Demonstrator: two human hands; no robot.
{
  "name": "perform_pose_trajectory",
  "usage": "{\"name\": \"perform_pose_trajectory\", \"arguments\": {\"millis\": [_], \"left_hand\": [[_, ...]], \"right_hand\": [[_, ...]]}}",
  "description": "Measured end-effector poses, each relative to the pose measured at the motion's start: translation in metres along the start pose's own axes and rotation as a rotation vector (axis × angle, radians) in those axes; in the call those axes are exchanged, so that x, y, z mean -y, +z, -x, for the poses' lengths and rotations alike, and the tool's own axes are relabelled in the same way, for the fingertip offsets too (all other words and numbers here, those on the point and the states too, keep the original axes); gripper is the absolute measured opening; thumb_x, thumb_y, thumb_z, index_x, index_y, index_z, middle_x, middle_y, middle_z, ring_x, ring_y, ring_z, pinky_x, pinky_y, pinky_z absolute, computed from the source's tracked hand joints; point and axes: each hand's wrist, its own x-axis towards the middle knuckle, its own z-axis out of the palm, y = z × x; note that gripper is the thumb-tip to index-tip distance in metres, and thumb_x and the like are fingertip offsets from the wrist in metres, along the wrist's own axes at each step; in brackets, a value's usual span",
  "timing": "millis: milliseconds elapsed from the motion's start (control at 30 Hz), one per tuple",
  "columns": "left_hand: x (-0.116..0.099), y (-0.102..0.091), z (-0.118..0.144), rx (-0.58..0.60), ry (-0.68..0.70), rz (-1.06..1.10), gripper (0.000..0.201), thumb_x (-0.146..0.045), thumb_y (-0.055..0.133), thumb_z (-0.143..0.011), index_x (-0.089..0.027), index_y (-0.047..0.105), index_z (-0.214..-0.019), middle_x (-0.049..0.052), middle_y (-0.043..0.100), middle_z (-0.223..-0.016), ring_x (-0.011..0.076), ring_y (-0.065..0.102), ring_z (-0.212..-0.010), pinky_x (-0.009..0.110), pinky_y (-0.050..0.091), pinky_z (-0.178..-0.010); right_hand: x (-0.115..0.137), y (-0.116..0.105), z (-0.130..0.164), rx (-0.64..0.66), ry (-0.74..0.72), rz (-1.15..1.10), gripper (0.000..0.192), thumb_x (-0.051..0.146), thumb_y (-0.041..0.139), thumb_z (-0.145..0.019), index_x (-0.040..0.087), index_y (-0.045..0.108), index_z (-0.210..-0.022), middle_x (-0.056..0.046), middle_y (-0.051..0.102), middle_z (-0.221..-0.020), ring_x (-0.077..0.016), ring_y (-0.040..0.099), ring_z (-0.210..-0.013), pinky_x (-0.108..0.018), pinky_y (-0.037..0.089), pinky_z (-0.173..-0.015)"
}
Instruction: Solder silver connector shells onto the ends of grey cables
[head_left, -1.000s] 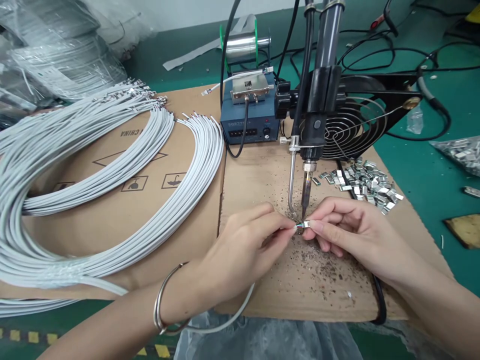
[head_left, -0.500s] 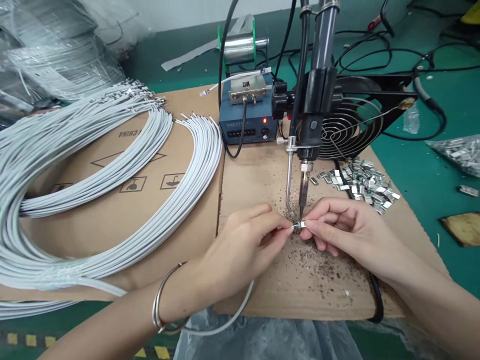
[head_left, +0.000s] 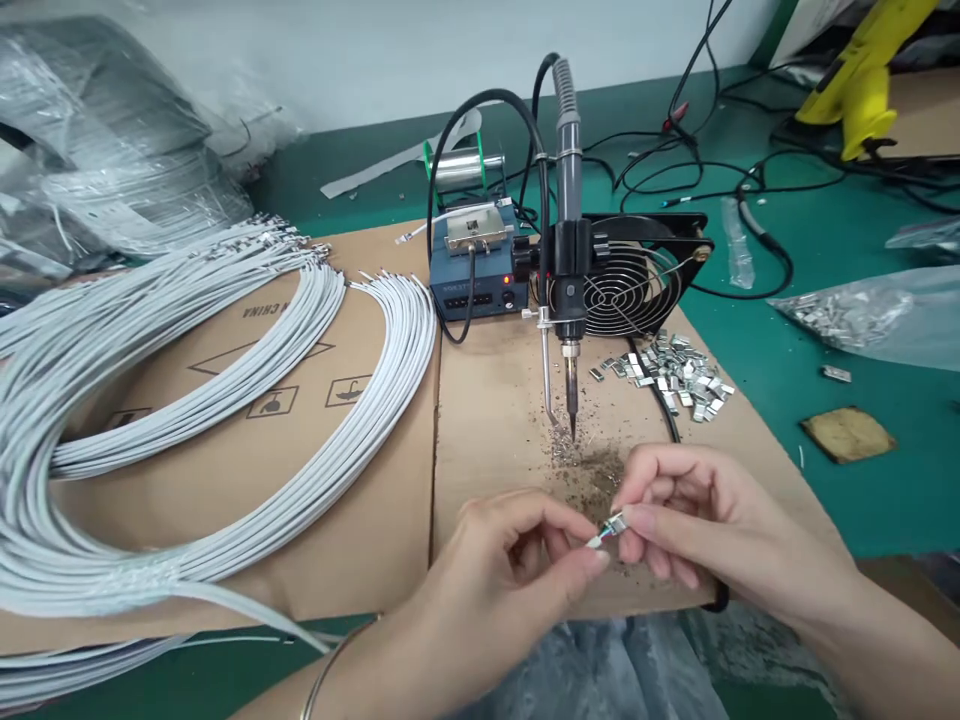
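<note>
Between thumb and fingers, my left hand (head_left: pixel 517 560) pinches the end of a white cable (head_left: pixel 596 542), whose thin coloured wires reach a small metal connector (head_left: pixel 616 522). My right hand (head_left: pixel 697 510) pinches that connector. Both hands are just in front of the soldering iron (head_left: pixel 572 395), whose tip points straight down in a stand, apart from the connector. A thin metal feed tube (head_left: pixel 547 375) runs beside the iron. Dark specks and bits of solder (head_left: pixel 566 445) lie on the cardboard (head_left: pixel 487 420) under the tip.
Bundled white cables (head_left: pixel 360 425) curve across the left. Behind the iron are a blue soldering station (head_left: pixel 469 285), a solder spool (head_left: pixel 457 170) and a fan (head_left: pixel 622 285). Loose connectors (head_left: pixel 686 375) are heaped on the right, near a bag of connectors (head_left: pixel 862 315) and a brown sponge (head_left: pixel 847 433).
Both hands have drawn the cable end and connector away from the iron's tip, toward me. The view has shifted, showing more of the bench's back and right.
</note>
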Motion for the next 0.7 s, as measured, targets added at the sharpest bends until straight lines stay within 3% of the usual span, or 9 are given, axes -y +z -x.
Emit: {"name": "perform_pose_trajectory", "arguments": {"millis": [100,233,367,700], "left_hand": [[0.001,0.008,0.008,-0.002,-0.109,0.227,0.015,-0.031,0.062,-0.077,-0.016,0.063,-0.078,-0.004,0.049,-0.056,0.0056,0.039,-0.046,0.017,0.031,-0.043],[0.004,0.016,0.018,-0.012,-0.158,0.437,0.019,-0.032,0.067,-0.071,-0.015,0.059,-0.073,-0.007,0.045,-0.05,0.0012,0.03,-0.033,0.016,0.025,-0.033],[0.005,0.02,0.028,-0.057,-0.22,0.485,0.023,-0.034,0.069,-0.07,-0.014,0.059,-0.074,-0.006,0.044,-0.052,0.0,0.028,-0.031,0.015,0.021,-0.029],[0.009,0.022,0.039,-0.053,-0.189,0.534,0.021,-0.028,0.073,-0.066,-0.015,0.056,-0.071,-0.008,0.044,-0.051,-0.0008,0.028,-0.03,0.014,0.022,-0.028]], "right_hand": [[-0.002,0.004,0.004,0.023,-0.002,-0.042,0.014,0.021,0.073,-0.071,0.015,0.06,-0.07,-0.001,0.066,-0.056,-0.0041,0.051,-0.041,-0.009,0.039,-0.036],[-0.004,0.011,0.01,0.048,0.005,-0.071,0.015,0.021,0.073,-0.071,0.014,0.06,-0.069,-0.001,0.066,-0.055,-0.0047,0.053,-0.042,-0.009,0.039,-0.036],[-0.005,0.018,0.013,0.051,0.006,-0.08,0.017,0.026,0.071,-0.073,0.014,0.06,-0.069,-0.002,0.066,-0.055,-0.0055,0.053,-0.042,-0.01,0.039,-0.036],[-0.009,0.027,0.016,0.059,-0.024,-0.094,0.018,0.026,0.072,-0.072,0.014,0.06,-0.07,-0.001,0.064,-0.054,-0.0049,0.052,-0.041,-0.01,0.038,-0.035]]}}
